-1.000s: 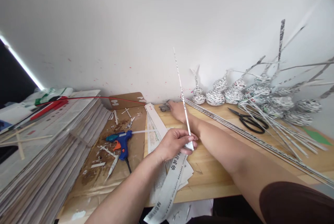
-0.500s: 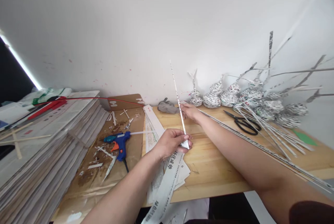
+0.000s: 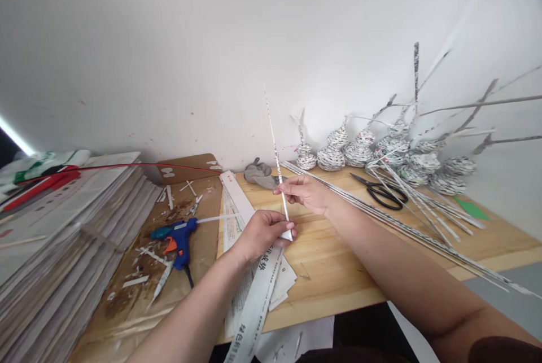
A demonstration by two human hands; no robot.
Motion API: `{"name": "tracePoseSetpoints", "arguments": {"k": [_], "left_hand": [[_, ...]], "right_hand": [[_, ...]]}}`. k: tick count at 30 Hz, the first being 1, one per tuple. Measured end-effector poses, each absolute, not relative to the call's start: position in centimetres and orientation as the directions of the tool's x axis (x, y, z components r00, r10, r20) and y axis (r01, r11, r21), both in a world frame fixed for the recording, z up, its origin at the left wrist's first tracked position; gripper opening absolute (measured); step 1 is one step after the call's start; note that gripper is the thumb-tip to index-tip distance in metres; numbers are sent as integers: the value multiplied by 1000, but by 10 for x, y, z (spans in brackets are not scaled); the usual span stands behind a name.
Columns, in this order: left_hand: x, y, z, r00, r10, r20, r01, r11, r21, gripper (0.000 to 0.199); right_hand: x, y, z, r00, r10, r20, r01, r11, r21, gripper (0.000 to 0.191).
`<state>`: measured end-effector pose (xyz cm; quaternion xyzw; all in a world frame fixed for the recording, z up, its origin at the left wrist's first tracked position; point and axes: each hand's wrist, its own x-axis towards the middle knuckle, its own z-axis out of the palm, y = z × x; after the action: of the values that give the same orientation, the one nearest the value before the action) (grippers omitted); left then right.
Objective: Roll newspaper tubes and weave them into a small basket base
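Observation:
A thin rolled paper stick rises at a slight leftward tilt, its lower end wrapped in a printed paper strip. My left hand pinches the stick's base, where the strip joins it. Higher up, my right hand closes its fingertips on the stick. The strip hangs down toward the table's front edge. Under my left forearm and hand lie more flat paper strips.
On cardboard at left lies a blue glue gun beside a paper stack. Behind are a grey cloth and woven paper gourds. Black scissors and long paper sticks lie at right.
My right hand has come down and toward me, from beyond the stick to a pinch on it. The whole view has shifted slightly, so things sit further left.

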<state>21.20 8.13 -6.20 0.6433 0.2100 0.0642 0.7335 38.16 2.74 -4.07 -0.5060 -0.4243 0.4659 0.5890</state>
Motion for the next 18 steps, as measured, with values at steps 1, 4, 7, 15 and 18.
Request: {"name": "tracePoseSetpoints", "arguments": {"k": [1, 4, 7, 15, 18], "left_hand": [[212, 81, -62, 904, 362, -228, 179, 164, 970, 33], [212, 79, -61, 908, 351, -228, 177, 170, 969, 32], [211, 78, -60, 908, 351, -228, 172, 182, 968, 32], [210, 76, -60, 904, 357, -235, 183, 174, 968, 34], [210, 76, -59, 904, 357, -233, 177, 183, 967, 35]], "right_hand": [[381, 28, -40, 234, 972, 26, -131, 58, -990, 28], [381, 25, -36, 296, 955, 38, -123, 78, -989, 29], [381, 21, -29, 205, 977, 51, -67, 66, -996, 29], [381, 19, -24, 306, 951, 55, -81, 84, -993, 29], [382, 18, -24, 177, 983, 55, -38, 62, -997, 28]]}}
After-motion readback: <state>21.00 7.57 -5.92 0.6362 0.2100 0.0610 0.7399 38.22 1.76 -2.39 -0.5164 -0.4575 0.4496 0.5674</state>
